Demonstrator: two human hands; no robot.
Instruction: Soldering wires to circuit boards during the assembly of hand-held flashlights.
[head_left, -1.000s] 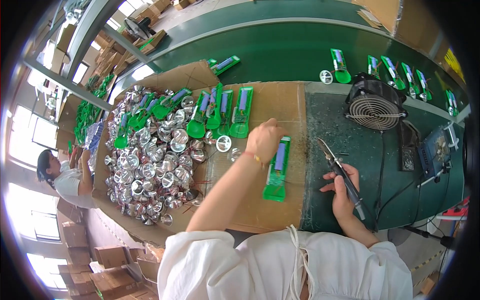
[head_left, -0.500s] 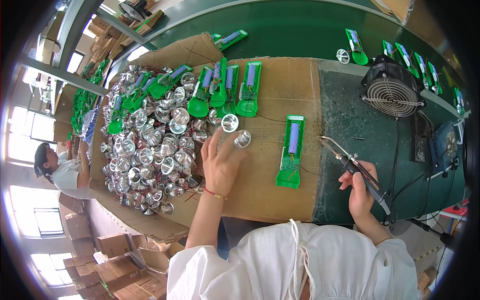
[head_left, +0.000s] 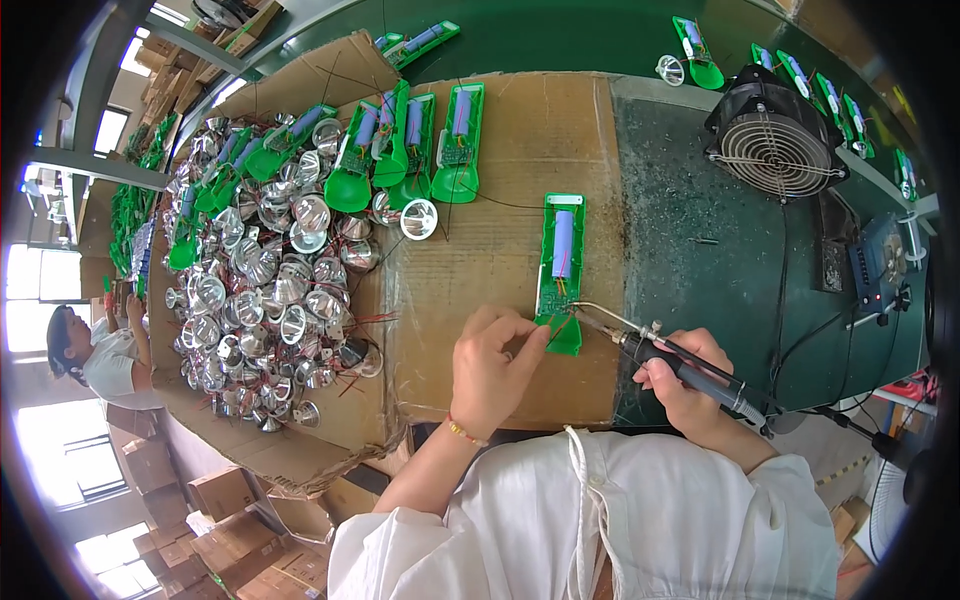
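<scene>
On the cardboard mat lies a long green plastic housing (head_left: 560, 335) with a purple cylindrical battery (head_left: 563, 243) and a small green circuit board (head_left: 557, 302). My left hand (head_left: 492, 368) is at its lower left, thumb and forefinger pinched on what looks like a thin wire (head_left: 562, 328) by the board. My right hand (head_left: 690, 375) grips a soldering iron (head_left: 690, 374) with a thin metal tube along it. Its tip reaches the board's right edge; whether they touch is hard to tell.
A cardboard box (head_left: 275, 465) of silvery reflectors (head_left: 292, 324) stands at left, several green housings (head_left: 457, 180) along its far side. One reflector (head_left: 419, 219) sits on the mat. A black fan (head_left: 775, 150) and blue box-shaped unit (head_left: 880, 268) are at right. A person (head_left: 105, 350) works far left.
My left hand has come from the reflectors to the housing and pinched. The iron has moved left to the circuit board. One reflector no longer shows on the mat. The view has shifted slightly.
</scene>
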